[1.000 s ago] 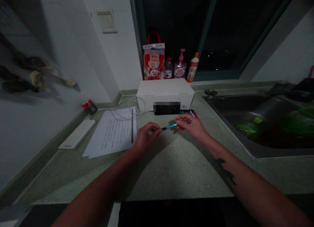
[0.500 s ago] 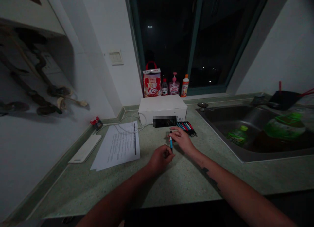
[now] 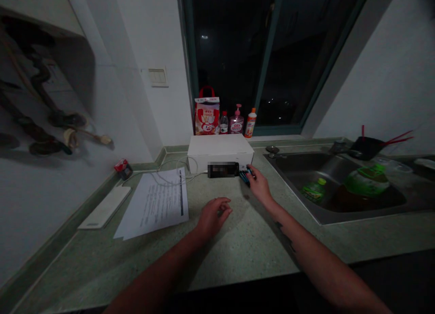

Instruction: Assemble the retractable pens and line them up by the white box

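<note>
My right hand (image 3: 259, 186) is over the row of pens (image 3: 244, 176) on the counter, its fingers closed round a blue-and-black pen (image 3: 250, 170) that is mostly hidden by them. The hand also covers much of the row. To the left and nearer, my left hand (image 3: 213, 216) hovers above the green speckled counter, thumb and fingers apart with nothing between them. A black phone-like device (image 3: 222, 170), partly blurred out, leans against a white box (image 3: 220, 145) just left of the pens. A white cable runs to it.
Printed sheets (image 3: 154, 205) and a white flat bar (image 3: 106, 208) lie at the left, near a small red-and-black pack (image 3: 123, 169). A metal sink (image 3: 287, 171) with green bottles is at the right. Bottles and a red-and-white bag (image 3: 207, 117) stand behind the box.
My right hand has carried the blue pen away from my left hand, rightward to the row. My left hand has let go of the pen and opened. The view has shifted slightly.
</note>
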Tool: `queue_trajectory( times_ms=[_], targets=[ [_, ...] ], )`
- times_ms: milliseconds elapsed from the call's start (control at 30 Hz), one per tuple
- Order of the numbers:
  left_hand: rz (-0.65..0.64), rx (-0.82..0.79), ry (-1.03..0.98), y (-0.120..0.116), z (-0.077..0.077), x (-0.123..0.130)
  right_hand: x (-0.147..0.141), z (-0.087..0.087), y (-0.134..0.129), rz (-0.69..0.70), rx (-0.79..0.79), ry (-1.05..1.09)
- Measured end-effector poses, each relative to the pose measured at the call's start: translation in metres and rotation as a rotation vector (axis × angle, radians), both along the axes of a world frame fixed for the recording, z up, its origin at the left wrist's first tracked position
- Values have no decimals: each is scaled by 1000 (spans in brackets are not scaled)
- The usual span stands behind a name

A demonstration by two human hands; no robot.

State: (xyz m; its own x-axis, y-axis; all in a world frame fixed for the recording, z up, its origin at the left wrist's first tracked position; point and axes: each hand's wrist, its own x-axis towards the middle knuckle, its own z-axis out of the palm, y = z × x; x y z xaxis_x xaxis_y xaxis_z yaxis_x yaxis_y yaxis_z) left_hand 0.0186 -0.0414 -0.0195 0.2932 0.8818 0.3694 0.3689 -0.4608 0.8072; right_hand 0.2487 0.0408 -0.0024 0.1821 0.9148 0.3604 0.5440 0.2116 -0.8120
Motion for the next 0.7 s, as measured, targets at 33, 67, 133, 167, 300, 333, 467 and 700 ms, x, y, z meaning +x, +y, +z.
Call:
queue_trajectory(
  times_ms=[33, 67, 133, 167, 300, 333, 467, 700],
  targets=[
    [1, 7, 15, 0, 0, -2, 12, 4, 5, -120, -82, -252],
    [-4, 12, 34, 0, 1, -4, 21, 6, 9, -189, -197, -486],
    [-33, 17, 75, 0, 1, -6, 31, 8, 14, -223, -277, -603],
    [-47, 22, 95, 0, 2, -6, 32, 8, 15, -226, -304, -641],
    [-79, 73, 176, 0, 1, -7, 23, 6, 19, -233, -334, -724],
    [-81, 85, 191, 0, 1, -8, 20, 5, 20, -238, -335, -741],
    [-72, 104, 204, 2, 0, -10, 7, 1, 22, -294, -330, -785],
    [-72, 86, 226, 3, 2, -12, -12, -10, 18, -353, -446, -886]
  ],
)
